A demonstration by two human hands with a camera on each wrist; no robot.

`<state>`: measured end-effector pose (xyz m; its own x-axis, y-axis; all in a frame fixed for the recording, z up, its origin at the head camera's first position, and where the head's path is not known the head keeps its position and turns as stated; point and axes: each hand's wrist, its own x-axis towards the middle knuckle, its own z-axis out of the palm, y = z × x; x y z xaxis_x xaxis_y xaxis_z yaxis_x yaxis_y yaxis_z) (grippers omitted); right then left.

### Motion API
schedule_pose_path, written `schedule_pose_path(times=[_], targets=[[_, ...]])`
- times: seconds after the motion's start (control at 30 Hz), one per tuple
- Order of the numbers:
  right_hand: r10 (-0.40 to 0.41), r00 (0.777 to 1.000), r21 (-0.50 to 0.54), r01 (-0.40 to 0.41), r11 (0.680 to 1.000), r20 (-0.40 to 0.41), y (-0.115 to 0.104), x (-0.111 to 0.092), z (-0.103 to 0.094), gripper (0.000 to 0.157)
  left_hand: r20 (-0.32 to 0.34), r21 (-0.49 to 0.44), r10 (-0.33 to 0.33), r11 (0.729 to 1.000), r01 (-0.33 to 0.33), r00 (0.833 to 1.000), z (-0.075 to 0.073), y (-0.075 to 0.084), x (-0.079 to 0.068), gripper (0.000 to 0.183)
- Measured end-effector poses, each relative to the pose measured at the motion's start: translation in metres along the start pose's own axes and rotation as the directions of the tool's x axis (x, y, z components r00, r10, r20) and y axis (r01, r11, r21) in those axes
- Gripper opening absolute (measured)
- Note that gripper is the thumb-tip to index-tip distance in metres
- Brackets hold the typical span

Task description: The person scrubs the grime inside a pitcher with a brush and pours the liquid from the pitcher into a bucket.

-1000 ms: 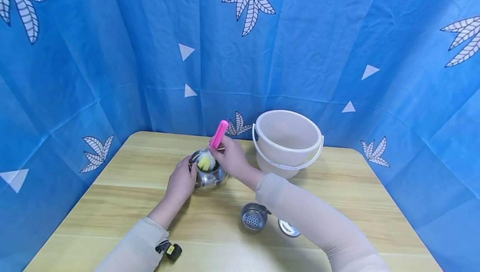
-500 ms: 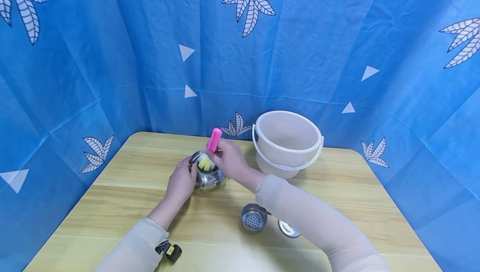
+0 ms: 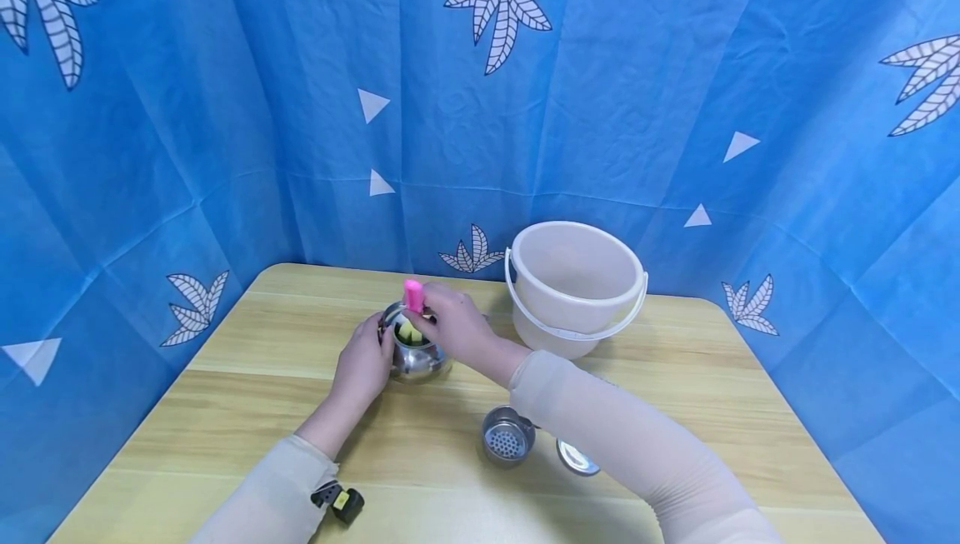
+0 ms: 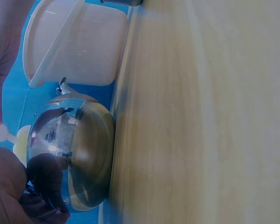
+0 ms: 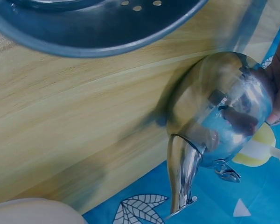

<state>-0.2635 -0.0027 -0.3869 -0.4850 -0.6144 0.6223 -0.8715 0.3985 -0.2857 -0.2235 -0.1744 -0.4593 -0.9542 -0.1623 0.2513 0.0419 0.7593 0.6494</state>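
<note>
A shiny steel teapot (image 3: 417,361) stands on the left half of the table, its spout (image 5: 183,172) showing in the right wrist view. My left hand (image 3: 363,365) grips the pot's left side, where a dark handle partly shows. In my right hand (image 3: 462,329) is the pink handle of a sponge brush (image 3: 413,296), pinched above the pot's mouth. The brush's yellow-and-white sponge head (image 5: 257,148) is at the opening, partly hidden by the right hand in the head view; in the right wrist view it sticks out beyond the rim.
A white bucket (image 3: 570,327) with its bail handle hanging forward stands behind the right forearm. Nearer me are a perforated steel strainer (image 3: 507,439) and a round metal lid (image 3: 577,457), partly covered by the right sleeve. Blue curtains surround the wooden table (image 3: 420,477).
My right hand has moved slightly left, and the brush's pink handle has dropped and swung left above the pot. The left hand and the teapot have stayed in place.
</note>
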Motion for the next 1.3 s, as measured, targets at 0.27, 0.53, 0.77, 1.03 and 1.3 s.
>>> schedule_pose_path(times=[0.27,0.53,0.77,1.03,1.3], targets=[[-0.079,0.996,-0.02,0.08,0.997,0.047,-0.001,-0.001,0.001,0.008,0.004,-0.01,0.017,1.0,-0.017,1.0,-0.001,0.0,0.0,0.049],[-0.102,0.987,-0.063,0.11,0.992,0.125,-0.005,0.0,0.0,0.019,0.01,-0.008,0.035,0.999,-0.035,0.999,-0.001,-0.002,-0.001,0.049],[-0.047,0.972,-0.119,0.076,0.99,0.231,-0.009,0.002,-0.001,0.026,-0.001,-0.001,0.072,0.997,-0.072,0.997,-0.002,-0.002,-0.002,0.045],[-0.059,0.966,-0.117,0.091,0.989,0.254,-0.012,0.007,-0.005,0.021,-0.015,-0.03,0.102,0.994,-0.102,0.995,-0.001,-0.003,-0.003,0.043],[0.003,0.95,-0.164,0.05,0.985,0.311,-0.018,0.015,-0.008,0.017,-0.001,-0.078,0.09,0.993,-0.09,0.996,-0.001,-0.005,-0.002,0.044]])
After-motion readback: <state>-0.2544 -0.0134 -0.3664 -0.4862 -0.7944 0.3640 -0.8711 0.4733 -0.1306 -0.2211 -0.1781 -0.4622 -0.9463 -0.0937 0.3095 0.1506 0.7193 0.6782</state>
